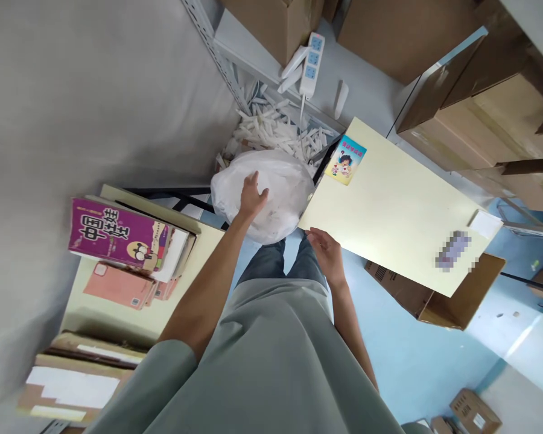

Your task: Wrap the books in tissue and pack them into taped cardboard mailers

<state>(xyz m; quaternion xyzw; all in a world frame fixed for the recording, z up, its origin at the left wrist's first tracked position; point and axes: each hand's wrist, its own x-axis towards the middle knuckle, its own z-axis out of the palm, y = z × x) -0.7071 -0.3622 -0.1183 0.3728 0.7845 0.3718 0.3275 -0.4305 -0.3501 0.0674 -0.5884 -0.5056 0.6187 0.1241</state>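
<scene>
My left hand [253, 198] is over a white plastic bag [280, 181], which stands in front of my legs. Its index finger and thumb are stretched apart, with nothing visible between them. The bag bulges, and what lies inside is hard to make out. My right hand [326, 250] is at the near left corner of the pale yellow tabletop [393, 205], its fingers curled together. Whether anything sits between those fingertips is too small to tell. A small blue and yellow booklet [346, 160] lies on that tabletop, by its left edge.
At left, a purple book [117, 234] tops a stack on another pale table [104, 319], beside pink booklets [117, 284]. White strips [276, 129] are heaped behind the bag. A power strip [312, 65] and cardboard boxes [498, 120] occupy the shelf. An opened carton [461, 295] is under the right tabletop.
</scene>
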